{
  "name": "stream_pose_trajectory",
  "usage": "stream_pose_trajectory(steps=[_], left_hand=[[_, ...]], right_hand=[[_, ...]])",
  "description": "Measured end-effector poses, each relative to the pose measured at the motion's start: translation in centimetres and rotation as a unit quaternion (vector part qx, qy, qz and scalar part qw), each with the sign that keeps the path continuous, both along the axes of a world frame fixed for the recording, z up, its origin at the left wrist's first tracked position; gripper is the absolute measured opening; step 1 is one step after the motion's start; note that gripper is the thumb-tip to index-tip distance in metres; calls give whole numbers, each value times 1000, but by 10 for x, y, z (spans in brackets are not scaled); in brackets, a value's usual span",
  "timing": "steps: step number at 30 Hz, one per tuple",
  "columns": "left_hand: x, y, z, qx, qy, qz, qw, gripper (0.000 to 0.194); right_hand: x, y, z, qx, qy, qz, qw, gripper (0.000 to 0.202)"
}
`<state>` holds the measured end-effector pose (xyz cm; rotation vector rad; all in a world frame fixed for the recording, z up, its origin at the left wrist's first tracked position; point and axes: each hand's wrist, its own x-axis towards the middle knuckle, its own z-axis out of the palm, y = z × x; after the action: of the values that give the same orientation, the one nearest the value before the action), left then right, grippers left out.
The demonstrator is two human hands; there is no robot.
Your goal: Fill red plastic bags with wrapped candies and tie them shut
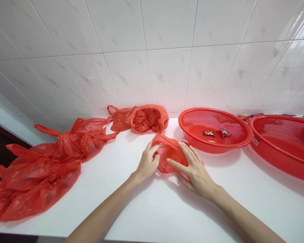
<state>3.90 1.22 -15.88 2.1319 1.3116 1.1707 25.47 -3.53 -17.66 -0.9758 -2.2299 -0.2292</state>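
Note:
A small red plastic bag [171, 155] sits on the white table between my hands, its mouth facing me. My left hand [148, 162] has its thumb and bent fingers closed on the bag's left rim. On the other side, my right hand [196, 172] is spread, with its fingers apart against the right side and mouth of the bag. Behind it, near the wall, lies another red bag [148, 119] stuffed with crumpled red plastic. Whatever the nearer bag holds deeper inside cannot be made out.
Several filled red bags [43, 168] lie in a row along the left. At right stands a red perforated basket [216, 116] with two small wrapped packets [208, 133], beside a larger red basket [281, 153]. A tiled wall [167, 77] bounds the table's back.

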Motion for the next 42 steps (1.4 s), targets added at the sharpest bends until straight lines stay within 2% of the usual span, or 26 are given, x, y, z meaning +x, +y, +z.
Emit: stream_pose_trajectory(steps=[2, 4, 7, 9, 12, 15, 18, 21, 24, 26, 29, 31, 33, 35, 36, 39, 42], left_hand=[[1, -2, 3, -36, -12, -21, 999, 41], [1, -2, 5, -78, -18, -55, 995, 37], [1, -1, 6, -155, -31, -121, 980, 34], [2, -3, 7, -190, -34, -128, 973, 29], [4, -8, 10, -184, -1, -109, 977, 38], [3, -12, 16, -130, 113, -41, 984, 37], [-3, -11, 22, -72, 228, 74, 968, 42], [-15, -3, 23, -21, 264, 148, 953, 40], [-27, 8, 20, 49, 260, 187, 946, 40], [-30, 12, 17, 111, 240, 172, 949, 35], [-26, 7, 17, 210, 192, 102, 953, 27], [-18, -2, 16, 274, 162, 35, 947, 24], [-7, -11, 14, 306, 160, -54, 937, 25], [1, -17, 9, 271, 196, -121, 935, 28], [4, -18, 7, 230, 224, -128, 938, 30], [4, -12, 1, 73, 308, -54, 947, 35], [-6, -1, 2, -46, 346, 25, 937, 39]], right_hand=[[-3, 2, -5, -23, -32, -40, 998, 40], [-1, 8, -11, -66, -47, -108, 991, 35], [6, 17, -14, -131, -37, -206, 969, 35], [10, 21, -12, -157, -21, -245, 956, 38], [11, 21, -5, -194, -10, -272, 943, 38], [9, 17, 2, -236, -26, -297, 925, 37], [7, 15, 6, -250, -46, -313, 915, 54], [8, 14, 8, -262, -60, -315, 910, 59], [14, 15, 7, -271, -58, -315, 908, 59], [18, 17, 6, -273, -35, -309, 911, 58], [22, 18, 4, -284, 6, -290, 914, 56], [22, 19, 3, -286, 30, -273, 918, 57], [19, 18, 2, -279, 51, -242, 928, 58], [16, 17, 0, -274, 65, -196, 939, 59], [15, 16, -1, -273, 68, -172, 944, 60], [13, 14, -3, -274, 60, -135, 950, 63], [15, 13, -1, -267, 32, -171, 948, 68]])
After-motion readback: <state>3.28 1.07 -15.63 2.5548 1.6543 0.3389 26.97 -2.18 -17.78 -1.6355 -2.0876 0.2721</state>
